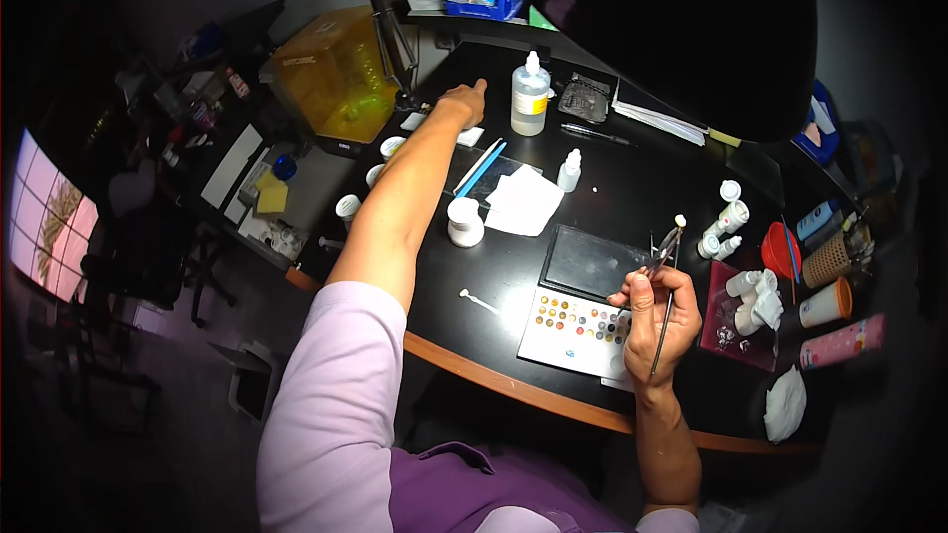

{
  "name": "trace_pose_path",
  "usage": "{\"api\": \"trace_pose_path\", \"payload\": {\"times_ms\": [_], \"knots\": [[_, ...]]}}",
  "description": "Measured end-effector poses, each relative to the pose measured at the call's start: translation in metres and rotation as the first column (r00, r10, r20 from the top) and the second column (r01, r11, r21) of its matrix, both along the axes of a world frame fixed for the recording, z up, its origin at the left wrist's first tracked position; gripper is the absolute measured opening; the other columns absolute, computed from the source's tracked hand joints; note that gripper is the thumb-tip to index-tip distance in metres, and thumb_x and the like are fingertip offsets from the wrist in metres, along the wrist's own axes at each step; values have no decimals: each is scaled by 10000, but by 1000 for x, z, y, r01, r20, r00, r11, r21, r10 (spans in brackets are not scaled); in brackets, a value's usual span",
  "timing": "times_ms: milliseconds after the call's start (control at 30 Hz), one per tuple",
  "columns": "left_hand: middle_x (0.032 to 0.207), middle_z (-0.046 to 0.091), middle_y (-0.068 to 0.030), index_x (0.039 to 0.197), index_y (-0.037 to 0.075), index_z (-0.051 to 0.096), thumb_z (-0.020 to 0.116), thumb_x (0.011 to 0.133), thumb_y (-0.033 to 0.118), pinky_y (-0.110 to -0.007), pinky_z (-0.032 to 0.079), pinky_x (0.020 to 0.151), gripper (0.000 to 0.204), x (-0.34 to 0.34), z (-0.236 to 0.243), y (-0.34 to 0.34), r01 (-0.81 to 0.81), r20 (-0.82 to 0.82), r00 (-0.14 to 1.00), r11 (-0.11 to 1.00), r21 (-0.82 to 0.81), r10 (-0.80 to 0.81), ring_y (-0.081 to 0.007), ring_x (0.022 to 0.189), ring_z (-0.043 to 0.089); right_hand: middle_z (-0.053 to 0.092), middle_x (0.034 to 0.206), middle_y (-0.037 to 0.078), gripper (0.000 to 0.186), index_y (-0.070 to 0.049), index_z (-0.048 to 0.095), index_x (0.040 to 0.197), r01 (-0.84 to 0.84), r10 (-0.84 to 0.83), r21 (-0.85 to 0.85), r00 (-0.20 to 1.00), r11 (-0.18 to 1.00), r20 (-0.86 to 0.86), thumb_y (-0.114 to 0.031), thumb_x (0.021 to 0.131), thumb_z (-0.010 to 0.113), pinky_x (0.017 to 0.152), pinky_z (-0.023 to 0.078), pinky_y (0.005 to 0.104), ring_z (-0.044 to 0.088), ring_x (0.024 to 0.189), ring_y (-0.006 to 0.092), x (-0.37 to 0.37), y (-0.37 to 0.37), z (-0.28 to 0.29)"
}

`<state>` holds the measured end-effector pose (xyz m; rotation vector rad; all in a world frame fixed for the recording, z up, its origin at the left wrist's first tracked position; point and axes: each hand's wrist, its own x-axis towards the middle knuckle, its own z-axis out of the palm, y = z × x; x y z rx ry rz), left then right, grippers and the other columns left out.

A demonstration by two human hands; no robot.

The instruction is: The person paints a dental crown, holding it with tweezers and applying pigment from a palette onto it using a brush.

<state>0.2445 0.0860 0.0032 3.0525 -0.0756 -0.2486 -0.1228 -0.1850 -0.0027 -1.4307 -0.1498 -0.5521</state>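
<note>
Stretched out to the far left of the desk is my left hand (460, 105), thumb apart from the rest; its other fingers show only in part. It is above a small white flat piece (470, 136), and I cannot tell if they touch. At the front right, my right hand (664, 324) is closed round metal tweezers (664, 255) and a thin dark-handled brush (668, 308). A small whitish, tooth-like piece (680, 221) sits at the tweezers' tip. Below that hand lies a white palette (561, 347) with several coloured dots, beside a dark flat slab (591, 263).
Around the middle are a white jar (465, 223), a folded tissue (525, 201), a dropper bottle (569, 170) and a larger clear bottle (530, 97). Small bottles (729, 219) and a red bowl (780, 251) stand right. A black lamp shade (671, 30) overhangs the back; a yellow box (334, 74) stands left.
</note>
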Motion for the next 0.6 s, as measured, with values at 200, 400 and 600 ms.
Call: {"api": "trace_pose_path", "payload": {"times_ms": [200, 400, 600], "knots": [[1405, 610, -332, 1480, -30, 421, 589, 1027, 211, -506, 488, 1128, 541, 26, 0, 28, -24, 95, 994, 960, -279, 53, -452, 1347, 584, 666, 996, 128, 131, 60, 596, 1052, 34, -34, 8, 999, 999, -17, -26, 1016, 688, 694, 643, 281, 683, 790, 137, 2, 0, 2], [1008, 735, -188, 993, 19, 625, 649, 986, 159, -410, 531, 838, 142, 6, 26, 40, 297, 389, 904, 917, -266, -180, -286, 961, 702, 686, 948, 115, 160, 55, 596, 1054, 108, -110, 28, 992, 994, 68, -63, 1022, 699, 664, 618, 250, 705, 753, 131, 15, -16, 0], [807, 609, 13, 974, 45, 648, 707, 979, 173, -272, 440, 646, 141, -131, 84, -16, 343, 180, 939, 748, -568, -293, -83, 730, 551, 684, 931, 106, 178, 56, 622, 1051, 145, -143, -18, 986, 989, 91, -99, 1026, 706, 648, 636, 268, 717, 754, 143, 16, -16, 5]]}}
